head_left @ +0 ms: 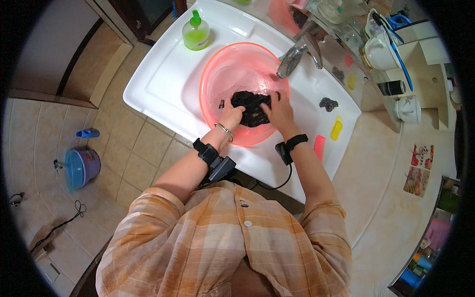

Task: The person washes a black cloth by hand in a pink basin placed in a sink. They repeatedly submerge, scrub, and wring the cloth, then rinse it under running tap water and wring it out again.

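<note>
A pink translucent plastic basin (222, 70) stands in the white washbasin, with a wet black cloth (253, 109) bunched up inside it. At the cloth's left edge my left hand (232, 117) grips it, thumb lying on top. My right hand (280, 111) holds the opposite side, its fingers curled over the fabric and partly hidden. Water glistens in the basin around the cloth, though its depth is hard to tell. The chrome faucet (297, 59) reaches over the basin's upper right rim; no stream shows from its spout.
On the white washbasin counter (159, 78) stands a pump bottle of green liquid soap (196, 33). To the right lie a dark scrubbing pad (328, 104), a yellow plastic item (336, 129) and a pink comb (319, 147). White cups (382, 50) sit on a shelf. A purple bucket (89, 163) is at left.
</note>
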The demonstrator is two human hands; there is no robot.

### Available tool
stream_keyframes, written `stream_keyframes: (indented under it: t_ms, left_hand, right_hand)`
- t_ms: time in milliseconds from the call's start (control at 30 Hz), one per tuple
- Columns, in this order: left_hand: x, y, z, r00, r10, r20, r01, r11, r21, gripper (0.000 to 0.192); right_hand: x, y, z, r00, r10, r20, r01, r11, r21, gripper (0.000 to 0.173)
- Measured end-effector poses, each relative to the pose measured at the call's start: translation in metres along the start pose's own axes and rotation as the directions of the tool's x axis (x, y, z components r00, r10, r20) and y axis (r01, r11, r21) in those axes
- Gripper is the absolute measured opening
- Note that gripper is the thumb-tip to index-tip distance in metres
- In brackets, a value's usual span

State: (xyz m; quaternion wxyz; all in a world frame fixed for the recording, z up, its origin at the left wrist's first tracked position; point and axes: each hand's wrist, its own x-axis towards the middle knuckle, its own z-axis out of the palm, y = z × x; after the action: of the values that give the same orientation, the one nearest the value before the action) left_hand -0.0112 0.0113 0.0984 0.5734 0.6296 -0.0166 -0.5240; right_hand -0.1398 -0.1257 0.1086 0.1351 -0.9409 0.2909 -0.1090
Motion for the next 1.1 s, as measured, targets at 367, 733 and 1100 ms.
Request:
stream_keyframes:
  t_ms: [367, 733, 1100]
  left_hand:
    - [0.044, -0.021, 0.002, 0.945, -0.327, 0.005, 0.286, 0.82, -0.496, 0.035]
    - [0.056, -0.038, 0.015, 0.951, -0.305, 0.053, 0.288, 0.811, -0.509, 0.038]
    - [0.05, -0.031, 0.012, 0.953, -0.109, 0.282, 0.286, 0.626, -0.725, 0.047]
  right_hand:
    - [-0.002, -0.015, 0.067, 0.881, -0.114, 0.458, 0.356, 0.799, -0.485, 0.037]
    - [0.015, 0.004, 0.053, 0.954, 0.176, 0.241, -0.239, 0.934, 0.265, 0.046]
    - [0.015, -0.057, 0.002, 0.946, 0.068, 0.317, -0.304, 0.527, 0.794, 0.037]
